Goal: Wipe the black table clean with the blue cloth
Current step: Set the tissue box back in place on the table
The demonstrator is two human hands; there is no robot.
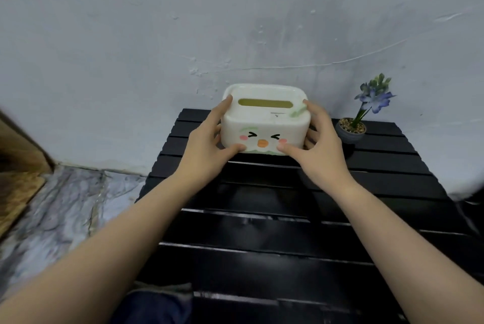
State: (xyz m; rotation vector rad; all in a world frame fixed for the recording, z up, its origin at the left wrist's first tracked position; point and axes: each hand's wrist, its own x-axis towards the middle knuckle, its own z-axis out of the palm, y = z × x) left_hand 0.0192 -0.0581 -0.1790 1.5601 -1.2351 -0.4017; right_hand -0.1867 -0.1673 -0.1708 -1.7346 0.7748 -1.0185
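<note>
You have a black slatted table set against the wall. At its far edge sits a white tissue box; whether it touches the slats is unclear. Just right of it, a small potted flower stands on the far right slats.

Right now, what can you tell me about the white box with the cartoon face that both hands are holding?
The white rounded tissue box with a cartoon face looks like glossy plastic. Its lid has a long slot on top, and no tissue shows in it. The front shows squinting black eyes, pink cheeks, an orange beak and green strokes. It is upright at the far side of the black slatted table, near the wall. The left hand and right hand grip its two ends, thumbs on the front.
</note>
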